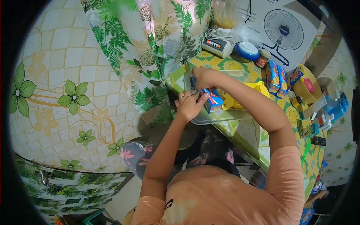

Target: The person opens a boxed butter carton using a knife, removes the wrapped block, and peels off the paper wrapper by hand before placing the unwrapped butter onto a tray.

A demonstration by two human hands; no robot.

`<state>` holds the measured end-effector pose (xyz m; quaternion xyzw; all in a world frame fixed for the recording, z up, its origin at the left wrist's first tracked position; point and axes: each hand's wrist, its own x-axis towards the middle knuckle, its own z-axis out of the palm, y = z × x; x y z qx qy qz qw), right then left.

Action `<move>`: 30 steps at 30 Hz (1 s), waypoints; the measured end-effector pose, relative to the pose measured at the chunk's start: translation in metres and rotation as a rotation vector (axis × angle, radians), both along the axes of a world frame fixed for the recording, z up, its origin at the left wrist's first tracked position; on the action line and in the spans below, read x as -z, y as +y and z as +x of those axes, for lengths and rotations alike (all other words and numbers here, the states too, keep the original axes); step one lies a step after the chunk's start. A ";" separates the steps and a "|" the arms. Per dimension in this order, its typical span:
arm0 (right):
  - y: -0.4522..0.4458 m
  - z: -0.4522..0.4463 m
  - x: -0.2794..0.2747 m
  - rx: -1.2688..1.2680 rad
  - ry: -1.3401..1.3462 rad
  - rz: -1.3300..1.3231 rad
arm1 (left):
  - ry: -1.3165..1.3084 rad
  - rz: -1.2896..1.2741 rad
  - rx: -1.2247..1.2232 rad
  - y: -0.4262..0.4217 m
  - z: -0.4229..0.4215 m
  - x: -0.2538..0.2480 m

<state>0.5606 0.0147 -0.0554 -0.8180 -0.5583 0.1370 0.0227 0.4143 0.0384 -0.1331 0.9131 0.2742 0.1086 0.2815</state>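
My left hand (187, 105) lies over the near left corner of a clear plastic tray (204, 121), its fingers curled on a partly hidden blue packet (193, 83). The thumb points toward a blue, red and white box (213, 102) in the tray. My right hand (204, 78) is closed just beyond the left, close to the packet. A thin, dark, blade-like object (187, 67) sticks up beside its fingers; its handle is hidden. A yellow plastic basket (227, 102) sits right of the box, partly behind my right forearm.
On the table stand a blender (218, 45), a blue bowl (246, 51), a jar (262, 58), blue packs (276, 78) and a tan bowl (305, 91). A fan box (282, 32) leans behind. A floral curtain (150, 56) hangs at the table's left end.
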 end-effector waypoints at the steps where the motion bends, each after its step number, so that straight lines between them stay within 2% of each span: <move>1: -0.002 -0.007 0.001 -0.033 -0.091 0.026 | 0.003 -0.008 0.003 0.001 0.000 0.000; 2: -0.004 -0.014 0.002 -0.065 -0.182 0.052 | 0.006 -0.016 0.005 0.001 0.001 -0.001; 5: -0.010 -0.036 0.003 0.074 -0.138 0.036 | 0.021 -0.019 0.021 0.003 0.000 0.002; 8: -0.014 -0.036 0.017 0.027 -0.244 0.100 | 0.015 -0.013 0.002 0.002 0.001 0.001; 12: -0.019 -0.025 0.009 -0.030 -0.212 0.055 | 0.066 0.099 0.010 0.004 0.005 0.004; 14: -0.021 -0.015 0.013 -0.034 -0.221 0.078 | 0.042 0.075 0.034 0.003 0.006 0.003; 17: -0.029 -0.021 -0.006 0.036 -0.141 0.107 | 0.122 0.060 0.071 0.008 0.007 -0.005; 20: -0.031 0.003 -0.006 -0.108 -0.011 0.313 | 0.112 0.068 0.082 0.009 0.007 -0.005; 24: -0.041 0.029 -0.007 0.015 0.304 0.392 | 0.141 -0.022 0.079 0.019 0.012 -0.003; 27: -0.047 0.059 0.025 0.101 0.681 0.679 | 0.152 -0.015 0.101 0.019 0.012 -0.006; 28: -0.044 0.070 0.037 0.107 0.721 0.725 | 0.147 -0.015 0.095 0.019 0.013 -0.005; 30: -0.050 0.074 0.060 0.141 0.616 0.807 | 0.140 -0.017 0.082 0.019 0.015 -0.001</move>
